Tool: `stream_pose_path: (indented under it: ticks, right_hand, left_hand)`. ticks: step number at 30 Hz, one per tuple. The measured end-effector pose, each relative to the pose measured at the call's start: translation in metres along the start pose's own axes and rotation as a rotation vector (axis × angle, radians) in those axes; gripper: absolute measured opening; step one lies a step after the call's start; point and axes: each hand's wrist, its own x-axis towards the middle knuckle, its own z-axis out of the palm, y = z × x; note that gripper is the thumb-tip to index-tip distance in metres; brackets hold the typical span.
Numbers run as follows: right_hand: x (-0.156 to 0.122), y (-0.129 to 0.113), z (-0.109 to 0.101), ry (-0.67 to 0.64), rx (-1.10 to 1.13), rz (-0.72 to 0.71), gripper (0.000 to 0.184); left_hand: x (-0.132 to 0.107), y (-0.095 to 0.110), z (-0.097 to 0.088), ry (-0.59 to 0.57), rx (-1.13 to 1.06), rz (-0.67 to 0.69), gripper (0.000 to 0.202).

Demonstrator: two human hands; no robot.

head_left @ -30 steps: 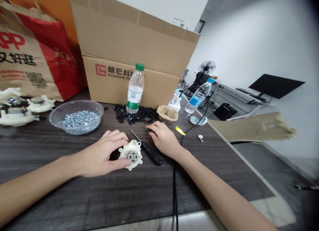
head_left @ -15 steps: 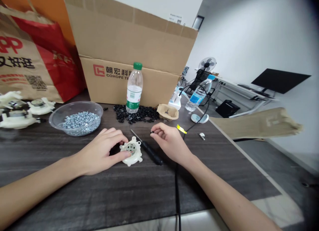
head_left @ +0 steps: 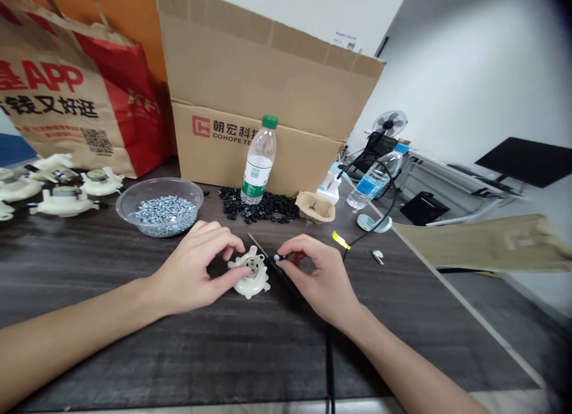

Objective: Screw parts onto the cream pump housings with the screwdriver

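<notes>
Motor housing [head_left: 249, 282], white plastic, sits on the worktop [head_left: 179, 360] at lower centre of frame, metal motor can [head_left: 254, 268] showing in its middle. My left grip [head_left: 194, 274] is closed on it: fingers curled over the top edge, thumb pressed in near the can. My right grip [head_left: 319, 277] pinches a small black part [head_left: 280, 257] with a shiny tip between thumb and index, just beside the housing; can't tell if they touch. Screwdriver [head_left: 258, 247], thin steel shaft, runs just right of the housing, black handle mostly hidden under my right hand. Upper middle: clear plastic bowl [head_left: 161, 180] of zinc screws [head_left: 165, 210], loose pile of small black parts [head_left: 257, 204], water bottle [head_left: 258, 161] in front of cardboard box [head_left: 250, 62]. Far left: more white housings [head_left: 65, 201]. Black cable [head_left: 329, 366] drops over the worktop edge at bottom.
</notes>
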Motion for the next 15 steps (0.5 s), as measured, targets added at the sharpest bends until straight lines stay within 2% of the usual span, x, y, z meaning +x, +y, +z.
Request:
stream_pose_path:
  ticks: [3, 7, 11, 14, 15]
  right_hand:
    - [-0.007, -0.010, 0.002, 0.000, 0.022, -0.185, 0.016]
    - [-0.014, -0.018, 0.005, -0.002, 0.007, -0.381, 0.025]
    - [-0.018, -0.023, 0.007, -0.053, 0.028, -0.438, 0.028]
    - [-0.019, -0.024, 0.008, -0.072, 0.034, -0.459, 0.029]
    - [-0.019, -0.024, 0.007, -0.081, 0.025, -0.470, 0.031]
  left_hand:
    - [-0.008, 0.015, 0.001, 0.082, -0.108, 0.037, 0.007]
    - [-0.019, 0.035, 0.005, 0.080, -0.252, -0.087, 0.016]
    - [-0.021, 0.039, 0.008, 0.010, -0.272, -0.128, 0.024]
    - [-0.018, 0.037, 0.009, -0.047, -0.302, -0.115, 0.005]
    - [-0.018, 0.035, 0.010, -0.066, -0.309, -0.118, 0.005]
